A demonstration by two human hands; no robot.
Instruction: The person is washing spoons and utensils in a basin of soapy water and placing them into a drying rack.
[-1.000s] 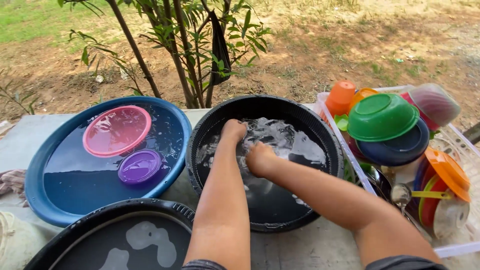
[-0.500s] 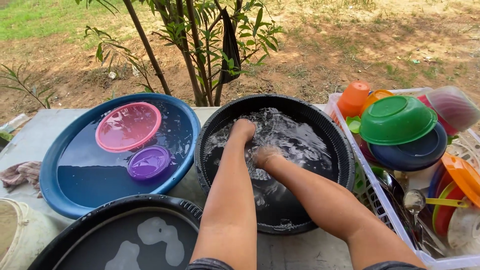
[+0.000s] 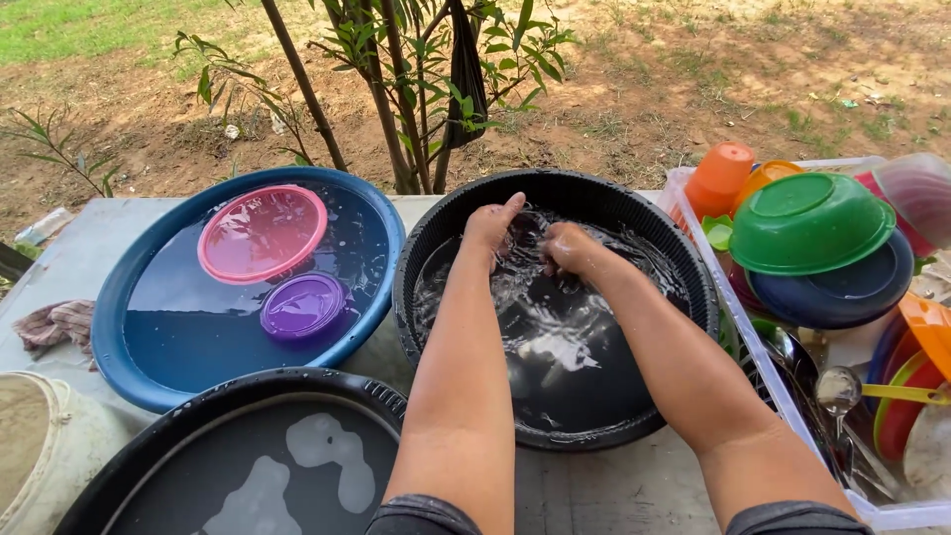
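A round black basin (image 3: 415, 260) of splashing water sits in the middle of the table. Both my forearms reach into it. My left hand (image 3: 492, 224) is at the far side of the basin, just above the water, with the thumb raised and the fingers hidden behind its back. My right hand (image 3: 571, 248) is close beside it, curled into a fist at the water's surface. Water churns between the two hands, and I can see no object in either one.
A blue basin (image 3: 109, 327) on the left holds a floating pink lid (image 3: 263, 233) and purple lid (image 3: 302, 305). A second black basin (image 3: 248, 384) is at the front left, beside a white bucket (image 3: 40, 446) and a cloth (image 3: 54, 325). A clear crate (image 3: 761, 365) on the right holds a green bowl (image 3: 807, 220), an orange cup (image 3: 718, 178) and a ladle (image 3: 837, 388).
Both hands have moved slightly toward the far side of the black basin and lifted nearer the surface. The water between them keeps splashing.
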